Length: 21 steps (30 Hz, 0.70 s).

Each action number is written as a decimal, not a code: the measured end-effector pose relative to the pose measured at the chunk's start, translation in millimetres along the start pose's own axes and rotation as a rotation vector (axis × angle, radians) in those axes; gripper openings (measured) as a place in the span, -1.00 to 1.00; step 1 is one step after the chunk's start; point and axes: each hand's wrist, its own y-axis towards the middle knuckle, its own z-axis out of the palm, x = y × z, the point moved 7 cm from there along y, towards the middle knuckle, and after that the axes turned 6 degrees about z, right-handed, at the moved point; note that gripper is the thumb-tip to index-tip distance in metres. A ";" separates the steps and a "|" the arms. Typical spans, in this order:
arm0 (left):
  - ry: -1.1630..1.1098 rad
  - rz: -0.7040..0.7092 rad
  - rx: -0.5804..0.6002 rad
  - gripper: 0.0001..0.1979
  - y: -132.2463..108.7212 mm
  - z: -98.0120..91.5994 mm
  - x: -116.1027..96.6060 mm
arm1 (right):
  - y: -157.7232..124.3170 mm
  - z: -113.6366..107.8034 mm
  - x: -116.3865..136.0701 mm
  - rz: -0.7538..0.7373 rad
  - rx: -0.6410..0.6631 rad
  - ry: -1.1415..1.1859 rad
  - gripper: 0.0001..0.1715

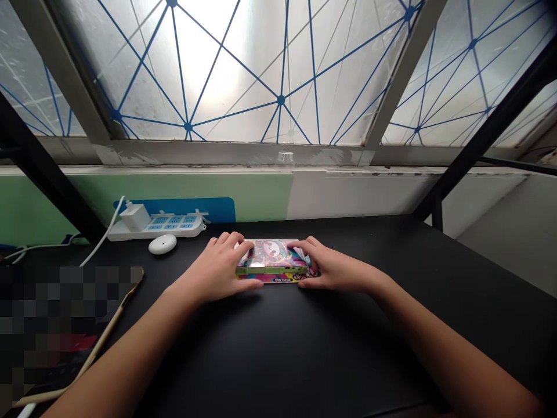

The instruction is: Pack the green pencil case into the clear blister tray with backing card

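A colourful pencil box (272, 254) lies on the black table in front of me, with a pink and white cartoon face on top and a green front edge. Along its lower front runs a bright printed strip (281, 278) with the words PENCIL BOX upside down. My left hand (217, 264) grips the box's left end, fingers over the top and thumb at the near side. At the right end, my right hand (333, 264) holds it, index finger on the top and thumb low at the front corner. Both hands hide the box's ends.
Behind my left hand sit a white round case (162, 244) and a white power strip (183, 226) with a plugged-in charger (136, 216) and cable. A blurred-out item with a tan edge (104, 339) lies at left. A small clear cup (285, 157) stands on the window ledge.
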 end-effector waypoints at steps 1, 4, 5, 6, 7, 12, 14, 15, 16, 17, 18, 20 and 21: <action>-0.016 -0.014 -0.010 -0.36 0.0 3.3 3.4 | -0.4 -0.9 -0.8 0.008 0.006 -0.001 -0.14; -0.035 -0.083 -0.032 -0.23 -0.7 13.3 14.0 | 1.1 -8.5 -1.0 -0.031 -0.026 0.024 -0.30; -0.044 -0.104 -0.026 -0.18 -0.8 16.8 16.7 | 2.8 -12.2 -1.3 -0.056 -0.062 0.046 -0.39; -0.056 -0.119 -0.016 -0.15 -0.8 19.9 18.4 | 4.8 -17.1 -2.7 -0.076 -0.119 0.073 -0.47; -0.067 -0.124 -0.005 -0.15 -0.5 22.1 19.0 | 6.9 -22.6 -5.6 -0.085 -0.195 0.100 -0.52; 0.029 -0.072 -0.122 -0.19 2.4 8.2 9.8 | 16.0 -31.9 -28.5 -0.045 -0.397 0.178 -0.42; 0.124 -0.036 -0.213 -0.20 2.3 -1.8 2.4 | 18.7 -28.4 -32.3 -0.047 -0.359 0.197 -0.27; 0.160 -0.020 -0.244 -0.18 2.0 -5.1 -1.2 | 19.1 -27.7 -32.9 -0.045 -0.346 0.212 -0.21; 0.184 -0.005 -0.263 -0.16 1.8 -7.0 -4.1 | 18.9 -28.2 -33.0 -0.040 -0.344 0.228 -0.17; 0.195 0.009 -0.274 -0.13 1.7 -8.0 -6.4 | 18.0 -29.8 -32.4 -0.034 -0.350 0.243 -0.15; 0.196 0.020 -0.280 -0.10 1.6 -8.7 -7.9 | 16.7 -31.9 -31.0 -0.030 -0.360 0.251 -0.15; 0.190 0.028 -0.299 -0.06 1.4 -11.4 -9.0 | 12.6 -38.2 -25.7 -0.047 -0.396 0.241 -0.17; 0.194 0.020 -0.318 -0.08 1.0 -14.3 -8.4 | 9.9 -42.0 -21.9 -0.069 -0.418 0.221 -0.18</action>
